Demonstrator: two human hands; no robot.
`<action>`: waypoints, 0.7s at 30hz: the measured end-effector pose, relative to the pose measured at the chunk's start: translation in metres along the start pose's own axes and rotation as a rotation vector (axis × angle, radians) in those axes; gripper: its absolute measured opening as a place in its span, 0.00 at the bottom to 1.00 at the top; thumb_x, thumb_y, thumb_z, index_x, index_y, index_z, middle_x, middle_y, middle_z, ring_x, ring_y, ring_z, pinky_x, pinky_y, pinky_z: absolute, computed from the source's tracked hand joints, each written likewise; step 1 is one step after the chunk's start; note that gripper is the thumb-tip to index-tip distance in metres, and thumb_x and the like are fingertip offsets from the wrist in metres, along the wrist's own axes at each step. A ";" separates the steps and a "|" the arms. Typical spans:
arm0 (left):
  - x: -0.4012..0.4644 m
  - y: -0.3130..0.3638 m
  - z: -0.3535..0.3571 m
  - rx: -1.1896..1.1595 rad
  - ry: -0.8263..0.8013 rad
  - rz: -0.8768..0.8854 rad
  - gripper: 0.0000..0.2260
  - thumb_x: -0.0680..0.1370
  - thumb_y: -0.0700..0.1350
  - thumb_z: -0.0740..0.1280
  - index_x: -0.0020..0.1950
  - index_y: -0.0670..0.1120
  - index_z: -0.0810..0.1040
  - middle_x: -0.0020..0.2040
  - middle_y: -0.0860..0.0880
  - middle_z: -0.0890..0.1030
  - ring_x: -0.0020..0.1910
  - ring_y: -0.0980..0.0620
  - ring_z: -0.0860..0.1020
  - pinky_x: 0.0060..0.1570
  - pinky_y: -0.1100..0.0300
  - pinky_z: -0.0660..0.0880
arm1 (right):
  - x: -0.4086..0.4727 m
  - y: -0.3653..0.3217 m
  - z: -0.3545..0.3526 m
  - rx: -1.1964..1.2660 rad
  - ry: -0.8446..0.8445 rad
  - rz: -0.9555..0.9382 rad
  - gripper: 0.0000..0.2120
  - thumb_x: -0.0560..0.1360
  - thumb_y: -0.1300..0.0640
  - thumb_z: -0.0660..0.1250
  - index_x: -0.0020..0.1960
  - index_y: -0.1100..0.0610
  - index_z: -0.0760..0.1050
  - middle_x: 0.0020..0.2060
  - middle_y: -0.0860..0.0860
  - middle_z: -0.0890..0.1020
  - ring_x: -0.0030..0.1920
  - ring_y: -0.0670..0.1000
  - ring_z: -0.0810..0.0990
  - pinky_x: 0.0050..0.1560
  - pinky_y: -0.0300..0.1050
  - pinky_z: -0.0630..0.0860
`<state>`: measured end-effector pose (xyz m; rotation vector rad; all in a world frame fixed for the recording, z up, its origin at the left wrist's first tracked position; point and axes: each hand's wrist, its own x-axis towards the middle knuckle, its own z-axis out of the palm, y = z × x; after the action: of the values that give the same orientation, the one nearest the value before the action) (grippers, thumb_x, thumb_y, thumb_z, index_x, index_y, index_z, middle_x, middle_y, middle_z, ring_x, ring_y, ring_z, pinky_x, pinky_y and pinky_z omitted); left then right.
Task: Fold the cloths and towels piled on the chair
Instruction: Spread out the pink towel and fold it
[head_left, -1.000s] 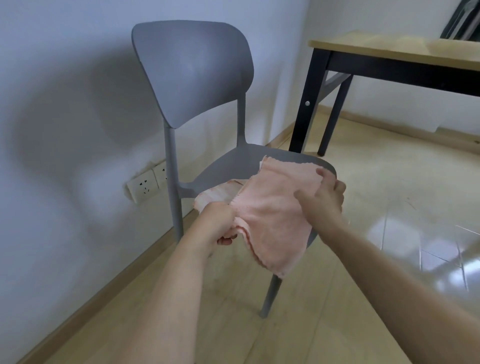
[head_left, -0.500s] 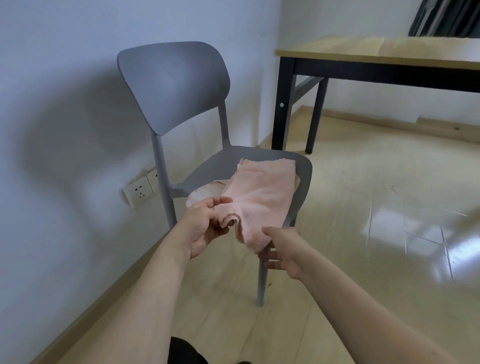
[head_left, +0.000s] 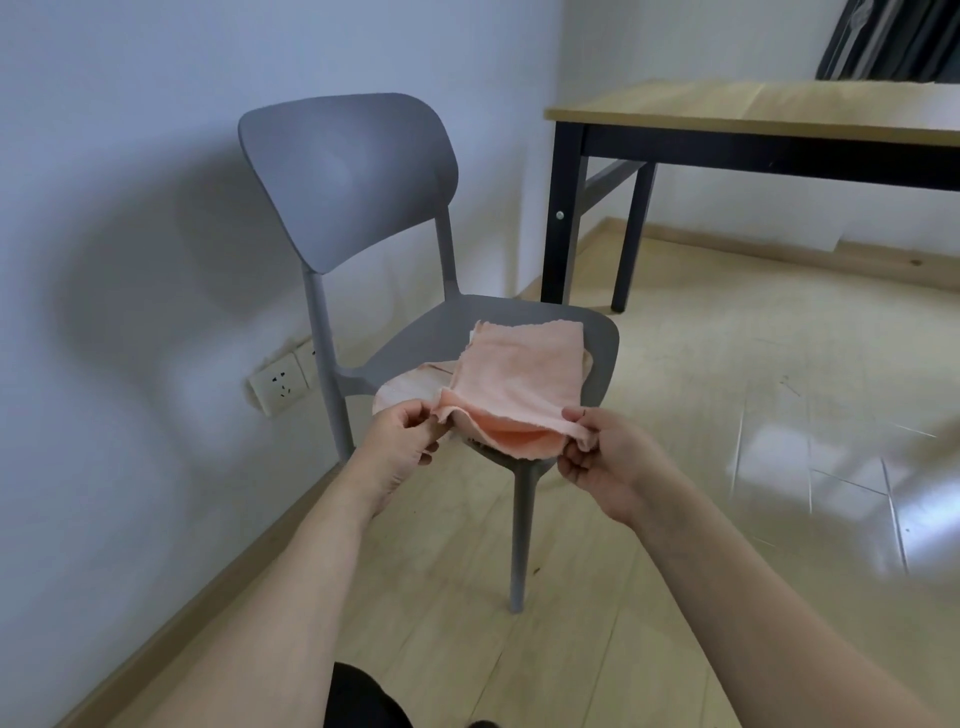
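Now: both hands at the near edge of a peach terry cloth (head_left: 519, 371).
Left hand (head_left: 402, 434) fingers pinch its left corner; cloth lies folded on the grey plastic chair (head_left: 348, 171) seat over a paler cloth (head_left: 405, 389); right hand (head_left: 597, 447) fingers pinch the right corner.

wall socket (head_left: 280, 387) low on white wall, left | wood-top table (head_left: 753, 111) with black legs, back right | dark slatted thing (head_left: 883, 41) behind table, unclear | glossy light wood floor (head_left: 727, 415) | wood skirting (head_left: 779, 249)
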<state>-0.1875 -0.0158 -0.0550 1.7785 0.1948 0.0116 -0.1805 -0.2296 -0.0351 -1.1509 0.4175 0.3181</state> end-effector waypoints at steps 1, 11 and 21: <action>0.000 0.001 0.001 0.012 -0.001 0.016 0.09 0.78 0.49 0.68 0.46 0.43 0.80 0.41 0.46 0.80 0.41 0.49 0.75 0.45 0.54 0.74 | -0.003 -0.003 -0.001 0.032 -0.013 -0.007 0.12 0.77 0.66 0.54 0.48 0.60 0.76 0.24 0.51 0.70 0.29 0.48 0.68 0.38 0.43 0.72; 0.001 0.000 0.014 -0.034 0.064 0.163 0.11 0.80 0.50 0.64 0.54 0.45 0.81 0.51 0.47 0.83 0.52 0.51 0.80 0.49 0.65 0.74 | 0.006 0.013 -0.001 -0.934 0.014 -0.462 0.29 0.73 0.64 0.67 0.70 0.52 0.61 0.62 0.49 0.67 0.54 0.47 0.69 0.51 0.39 0.74; 0.004 -0.002 0.020 -0.182 0.127 0.163 0.10 0.81 0.45 0.63 0.48 0.40 0.79 0.40 0.51 0.79 0.37 0.59 0.78 0.34 0.73 0.72 | 0.017 0.027 -0.009 -1.276 0.180 -0.882 0.09 0.77 0.50 0.64 0.56 0.51 0.74 0.51 0.47 0.64 0.53 0.50 0.64 0.52 0.38 0.64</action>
<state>-0.1819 -0.0345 -0.0615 1.6083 0.1345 0.2523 -0.1786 -0.2277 -0.0683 -2.4747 -0.2517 -0.3880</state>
